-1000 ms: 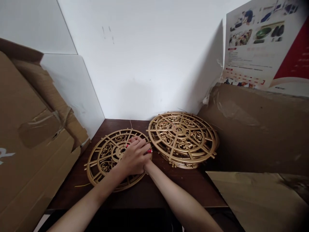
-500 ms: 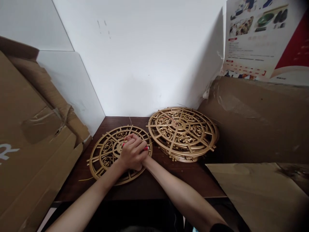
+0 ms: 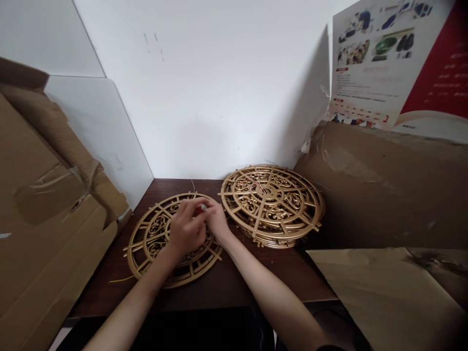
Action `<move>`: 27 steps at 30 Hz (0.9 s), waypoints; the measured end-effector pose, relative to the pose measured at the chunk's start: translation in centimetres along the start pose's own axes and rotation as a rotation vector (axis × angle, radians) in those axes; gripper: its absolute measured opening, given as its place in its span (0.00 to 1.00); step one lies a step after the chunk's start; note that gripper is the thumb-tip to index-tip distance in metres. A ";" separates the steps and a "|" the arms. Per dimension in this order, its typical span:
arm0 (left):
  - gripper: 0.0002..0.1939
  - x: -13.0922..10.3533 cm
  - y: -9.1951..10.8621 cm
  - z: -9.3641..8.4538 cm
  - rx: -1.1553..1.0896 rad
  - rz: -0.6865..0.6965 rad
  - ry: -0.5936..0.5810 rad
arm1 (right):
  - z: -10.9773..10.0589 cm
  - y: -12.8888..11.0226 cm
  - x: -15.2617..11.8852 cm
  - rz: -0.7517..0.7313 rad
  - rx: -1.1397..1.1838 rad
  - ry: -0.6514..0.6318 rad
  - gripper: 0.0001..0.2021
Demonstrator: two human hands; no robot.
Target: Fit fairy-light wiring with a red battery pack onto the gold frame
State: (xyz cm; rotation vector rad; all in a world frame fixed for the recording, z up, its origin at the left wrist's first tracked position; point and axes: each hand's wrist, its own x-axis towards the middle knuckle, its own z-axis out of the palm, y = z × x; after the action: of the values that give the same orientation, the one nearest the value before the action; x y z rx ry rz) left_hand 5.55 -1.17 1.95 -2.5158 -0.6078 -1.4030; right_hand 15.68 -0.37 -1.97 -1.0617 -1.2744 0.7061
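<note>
A gold round openwork panel (image 3: pixel 146 265), with ring bars and scrollwork, lies flat on the dark brown table (image 3: pixel 241 282). Over its middle, my left hand (image 3: pixel 186 226) is closed around a small red rod-like piece (image 3: pixel 200 209) with a pale end; its exact kind is unclear. My right hand (image 3: pixel 218 222) meets it from the right, fingers curled in and mostly hidden. Whatever they pinch does not show. A thin yellow wire (image 3: pixel 122 280) pokes out from the panel's left edge.
To the right stands a stack of similar gold panels (image 3: pixel 272 214), thin wires on top. Cardboard (image 3: pixel 32 209) leans along the left, and more cardboard (image 3: pixel 380 190) borders the right below a printed poster (image 3: pixel 369 83). A white wall (image 3: pixel 219 87) closes off the back.
My hands have gone from overlapping, left over right, to side by side. The red piece has turned from lying crosswise to showing its end. The view has shifted slightly.
</note>
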 end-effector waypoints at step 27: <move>0.14 -2.4 -3.4 0.0 -0.609 -0.910 0.080 | -0.4 -0.2 -0.1 0.190 0.192 -0.050 0.10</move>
State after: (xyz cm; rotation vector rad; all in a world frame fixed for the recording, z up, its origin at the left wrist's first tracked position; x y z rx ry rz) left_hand 2.96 1.31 -0.18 -2.6880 -1.6705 -2.2390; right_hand 15.99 -0.64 -1.78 -1.0195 -1.1318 0.9845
